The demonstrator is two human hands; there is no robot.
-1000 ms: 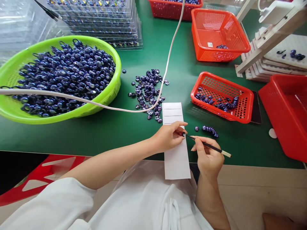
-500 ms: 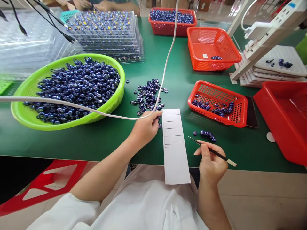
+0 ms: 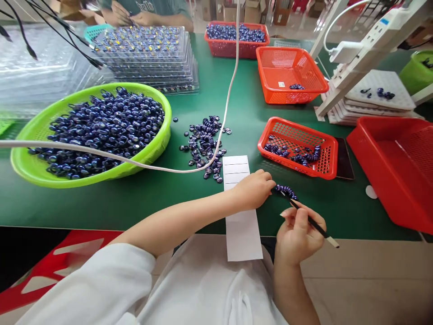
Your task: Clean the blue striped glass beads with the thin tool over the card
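Note:
My left hand (image 3: 255, 189) reaches over the ruled white paper strip (image 3: 241, 234), fingers pinched at the left end of a curved row of dark blue beads (image 3: 287, 191). What those fingertips hold is hidden. My right hand (image 3: 301, 232) grips a thin black tool with a pale end (image 3: 316, 227); its tip points at the row. Left of the paper lies a loose heap of dark blue pieces (image 3: 204, 140). Behind the row, a shallow red basket (image 3: 331, 158) contains more pieces.
A green basket (image 3: 165, 135) heaped with pieces stands left. A white cable (image 3: 182, 171) hangs across the front. Clear trays (image 3: 192, 81) are stacked behind. Red baskets (image 3: 265, 88) and a red bin (image 3: 389, 180) stand right. A person's hands (image 3: 142, 19) show across the table.
My left hand has moved right, from the loose heap across the paper to the bead row. The tool in my right hand now points into the row. The view has shifted slightly.

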